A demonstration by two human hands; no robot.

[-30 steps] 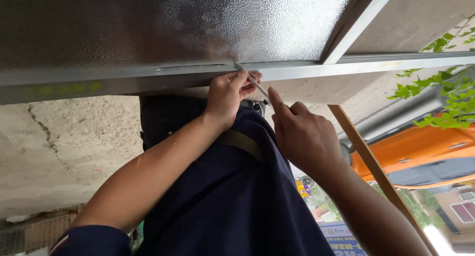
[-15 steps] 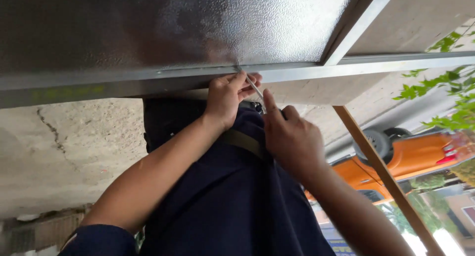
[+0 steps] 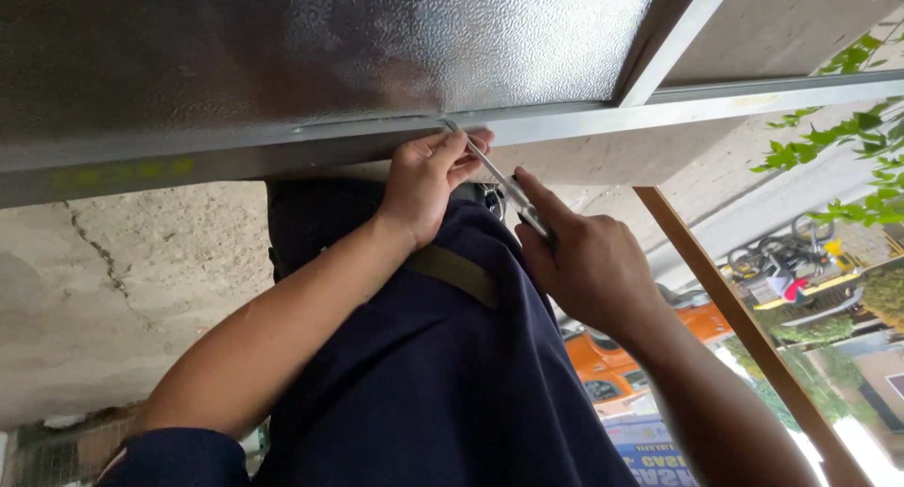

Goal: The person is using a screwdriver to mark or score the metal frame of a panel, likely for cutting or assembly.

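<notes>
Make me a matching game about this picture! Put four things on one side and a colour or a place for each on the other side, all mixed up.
Things:
1. left hand
2. right hand
3. thin metal tool
4. glass panel

Colour or place:
A. bumpy and frosted, above the metal frame bar
B. fingers up at the frame bar, at the tool's tip
C. grips the lower end of the tool
D. silvery, slanting from the bar down to the right

Pairs: 1-B, 2-C, 3-D, 4-A
</notes>
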